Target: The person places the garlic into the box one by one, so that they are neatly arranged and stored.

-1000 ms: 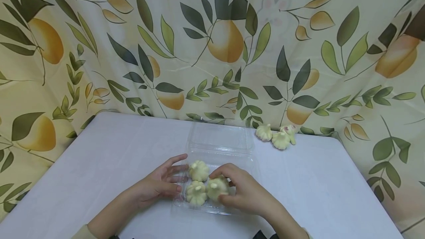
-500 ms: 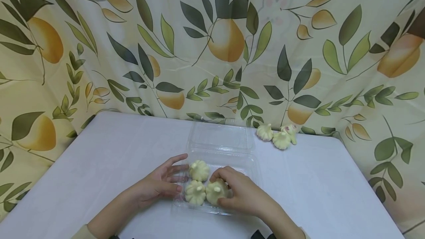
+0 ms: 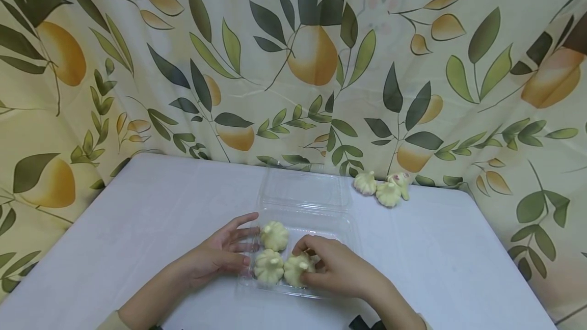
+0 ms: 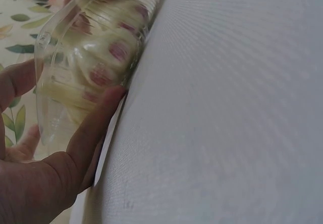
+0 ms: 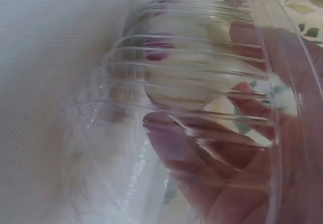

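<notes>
A clear plastic clamshell container (image 3: 339, 223) lies on the white table with its lid (image 3: 304, 190) folded back. Two garlic bulbs (image 3: 269, 266) sit along its left side, one behind the other. My right hand (image 3: 341, 269) reaches inside and holds a third garlic bulb (image 3: 294, 270) between thumb and fingers, at the front beside the near-left bulb. Through the ribbed wall in the right wrist view, the thumb (image 5: 171, 138) shows just beside that bulb. My left hand (image 3: 220, 253) rests against the container's left side, fingers spread; its thumb (image 4: 96, 123) touches the wall low down.
Several more garlic bulbs (image 3: 388, 194) are grouped at the table's back edge, right of the lid. A curtain (image 3: 275, 90) printed with fruit and leaves hangs right behind the white table (image 3: 183, 192).
My right hand has shifted the garlic bulb slightly left and toward the front of the container, up against the near-left bulb. My left hand has stayed in place.
</notes>
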